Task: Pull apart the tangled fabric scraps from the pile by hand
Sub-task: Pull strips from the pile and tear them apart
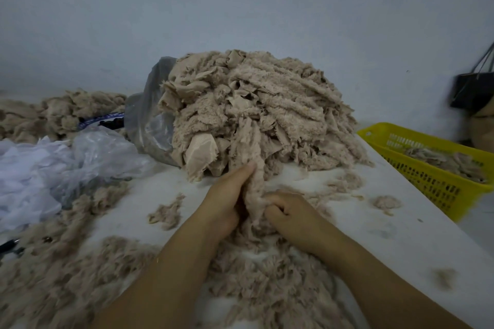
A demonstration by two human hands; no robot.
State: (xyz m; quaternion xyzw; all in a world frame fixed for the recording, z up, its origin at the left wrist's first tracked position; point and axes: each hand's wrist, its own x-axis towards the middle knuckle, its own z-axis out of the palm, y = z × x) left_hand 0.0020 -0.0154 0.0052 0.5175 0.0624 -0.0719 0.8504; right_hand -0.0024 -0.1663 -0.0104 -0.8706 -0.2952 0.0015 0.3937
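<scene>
A big pile of beige fluffy fabric scraps (256, 109) sits on the white table (387, 227), spilling out of a clear plastic bag (149, 120). A long fuzzy scrap strip (255, 189) runs from the pile's front down between my hands. My left hand (227, 200) holds the strip from the left, its fingers stretched along it toward the pile. My right hand (286, 211) grips the same strip from the right with curled fingers. Loose pulled fibres (267, 283) lie under my forearms.
A yellow plastic basket (433, 168) with some scraps stands at the table's right edge. Crumpled clear plastic (53, 165) lies at the left, with more beige fluff (61, 112) behind it. A dark bag (473, 91) hangs on the wall at right.
</scene>
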